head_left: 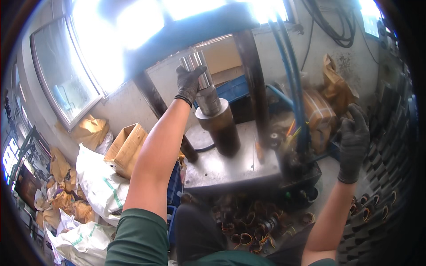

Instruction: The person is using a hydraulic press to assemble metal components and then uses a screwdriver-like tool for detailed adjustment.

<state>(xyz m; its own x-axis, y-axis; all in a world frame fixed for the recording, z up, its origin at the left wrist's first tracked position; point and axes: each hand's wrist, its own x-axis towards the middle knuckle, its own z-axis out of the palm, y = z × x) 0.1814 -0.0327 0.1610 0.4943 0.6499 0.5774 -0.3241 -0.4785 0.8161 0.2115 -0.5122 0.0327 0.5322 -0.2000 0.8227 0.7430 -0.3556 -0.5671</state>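
Note:
My left hand (188, 83), in a dark grey glove, is wrapped round a shiny metal cylinder (205, 79). That cylinder stands on a narrower stepped metal post (208, 101), whose wide dark base (222, 135) rests on the steel bed of a press (262, 162). The cylinder's top reaches up near the blue crossbeam of the press (191, 33). Off to the right, my gloved right hand (354, 144) is raised with its fingers apart and nothing visible in it, near blue hoses (298, 88). Part of the left hand's grip is hidden behind the cylinder.
Dark upright columns (253, 71) flank the post. Several wound copper-wire parts (253, 226) lie on the floor below. Many stacked dark parts (388, 177) line the right. White sacks (95, 181) and an open wooden box (126, 148) stand left; a blue crate (233, 88) sits behind.

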